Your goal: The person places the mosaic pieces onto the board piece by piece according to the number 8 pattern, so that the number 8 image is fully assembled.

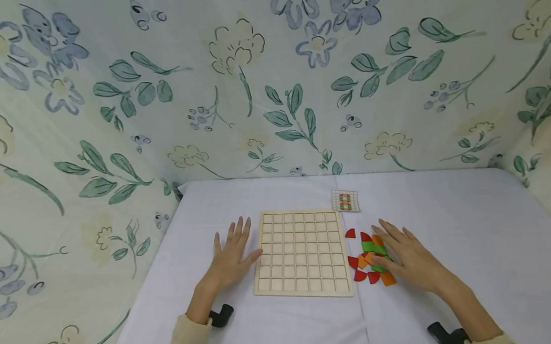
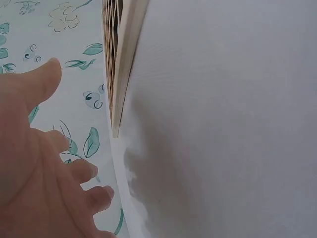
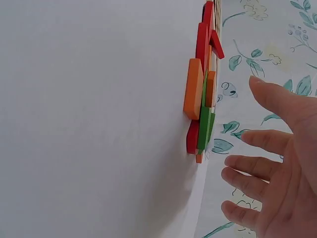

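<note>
A square wooden grid board lies on the white cloth, its cells bare. My left hand is spread at its left edge, thumb close to the frame; the left wrist view shows the hand holding nothing beside the board's edge. Right of the board lies a loose group of red, orange and green pieces. Over their right side is my right hand, fingers spread and partly covering them. In the right wrist view that hand is empty, apart from the pieces.
A small card with a coloured grid pattern lies behind the board's back right corner. White cloth covers the table. Floral fabric hangs behind and at both sides. Black straps or mounts show at both wrists.
</note>
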`<act>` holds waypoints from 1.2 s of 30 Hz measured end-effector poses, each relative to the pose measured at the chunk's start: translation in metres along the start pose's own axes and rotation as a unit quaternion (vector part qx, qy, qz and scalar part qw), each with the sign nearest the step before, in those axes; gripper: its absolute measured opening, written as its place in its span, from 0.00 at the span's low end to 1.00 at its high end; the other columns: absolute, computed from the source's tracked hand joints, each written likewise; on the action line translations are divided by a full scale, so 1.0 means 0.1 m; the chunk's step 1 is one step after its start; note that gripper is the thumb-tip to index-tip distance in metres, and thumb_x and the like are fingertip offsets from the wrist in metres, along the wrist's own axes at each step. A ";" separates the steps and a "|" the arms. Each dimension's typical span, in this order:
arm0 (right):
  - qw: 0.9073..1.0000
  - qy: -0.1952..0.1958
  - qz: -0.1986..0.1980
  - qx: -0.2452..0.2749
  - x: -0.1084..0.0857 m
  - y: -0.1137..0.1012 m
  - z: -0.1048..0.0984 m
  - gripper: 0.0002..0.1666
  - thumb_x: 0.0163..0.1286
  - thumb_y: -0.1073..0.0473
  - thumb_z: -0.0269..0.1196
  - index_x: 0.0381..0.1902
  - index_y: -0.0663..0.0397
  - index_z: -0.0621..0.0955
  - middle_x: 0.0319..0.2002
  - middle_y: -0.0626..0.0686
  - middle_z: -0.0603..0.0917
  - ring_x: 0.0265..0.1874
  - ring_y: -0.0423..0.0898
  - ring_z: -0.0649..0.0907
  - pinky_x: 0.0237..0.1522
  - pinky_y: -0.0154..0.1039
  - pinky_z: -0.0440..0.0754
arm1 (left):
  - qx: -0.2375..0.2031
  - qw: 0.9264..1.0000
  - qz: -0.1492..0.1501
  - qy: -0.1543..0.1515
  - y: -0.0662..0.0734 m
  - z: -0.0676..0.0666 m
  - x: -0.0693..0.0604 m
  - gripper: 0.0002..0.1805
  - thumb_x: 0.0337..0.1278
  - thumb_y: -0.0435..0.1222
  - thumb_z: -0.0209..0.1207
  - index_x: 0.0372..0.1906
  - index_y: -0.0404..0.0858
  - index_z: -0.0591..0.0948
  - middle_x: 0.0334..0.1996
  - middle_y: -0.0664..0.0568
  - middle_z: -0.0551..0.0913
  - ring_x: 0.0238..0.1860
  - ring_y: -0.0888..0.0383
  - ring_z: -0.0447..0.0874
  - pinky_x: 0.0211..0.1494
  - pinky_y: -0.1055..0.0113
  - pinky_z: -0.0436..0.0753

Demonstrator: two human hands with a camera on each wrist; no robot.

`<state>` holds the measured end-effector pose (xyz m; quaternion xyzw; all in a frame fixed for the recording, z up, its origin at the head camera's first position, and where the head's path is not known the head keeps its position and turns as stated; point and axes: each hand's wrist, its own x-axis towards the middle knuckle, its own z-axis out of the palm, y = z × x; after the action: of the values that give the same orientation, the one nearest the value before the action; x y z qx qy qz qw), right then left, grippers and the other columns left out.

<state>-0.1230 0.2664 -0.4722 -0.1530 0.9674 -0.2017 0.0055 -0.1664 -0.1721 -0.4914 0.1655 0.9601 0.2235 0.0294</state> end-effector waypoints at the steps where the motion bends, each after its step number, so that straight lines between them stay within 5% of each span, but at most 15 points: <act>1: 1.000 0.002 -0.001 0.003 0.01 0.00 0.00 0.49 0.70 0.36 0.66 0.77 0.59 0.68 0.79 0.67 0.62 0.76 0.71 0.64 0.75 0.73 0.59 | -0.013 1.000 -0.003 -0.011 0.01 0.01 0.00 0.47 0.77 0.58 0.50 0.85 0.46 0.39 0.85 0.41 0.42 0.85 0.37 0.37 0.80 0.27 0.32; 9: 1.000 0.009 -0.003 0.023 0.10 0.02 0.04 0.41 0.69 0.44 0.70 0.73 0.58 0.74 0.70 0.67 0.75 0.66 0.70 0.75 0.62 0.74 0.76 | -0.074 0.993 -0.008 -0.090 0.05 0.06 -0.03 0.53 0.72 0.60 0.55 0.85 0.47 0.37 0.86 0.45 0.38 0.86 0.41 0.30 0.80 0.31 0.25; 16: 0.999 0.010 -0.002 0.052 0.31 -0.03 0.02 0.32 0.66 0.54 0.74 0.66 0.56 0.82 0.53 0.60 0.83 0.50 0.55 0.80 0.47 0.49 0.89 | -0.082 0.987 0.002 -0.136 0.09 0.04 -0.04 0.59 0.66 0.61 0.61 0.85 0.43 0.39 0.86 0.45 0.37 0.85 0.40 0.25 0.80 0.30 0.26; 24: 0.996 0.002 -0.014 0.083 0.51 0.06 0.08 0.27 0.67 0.57 0.73 0.63 0.57 0.83 0.40 0.51 0.82 0.40 0.45 0.77 0.35 0.29 0.80 | -0.071 0.986 0.024 -0.151 0.09 0.04 -0.05 0.63 0.59 0.61 0.67 0.85 0.40 0.43 0.86 0.43 0.38 0.85 0.38 0.26 0.79 0.28 0.28; 36: 0.995 -0.032 -0.005 0.096 0.73 0.04 0.14 0.22 0.66 0.61 0.73 0.58 0.57 0.87 0.30 0.47 0.79 0.29 0.42 0.73 0.26 0.30 0.71 | -0.051 0.986 0.039 -0.156 0.08 0.03 -0.08 0.67 0.53 0.59 0.73 0.85 0.39 0.43 0.85 0.42 0.38 0.85 0.37 0.28 0.80 0.27 0.30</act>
<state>-0.1929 0.2425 -0.4832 -0.1628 0.9422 -0.2886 0.0505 -0.1561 -0.1666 -0.4910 0.2338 0.9239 0.2444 0.1788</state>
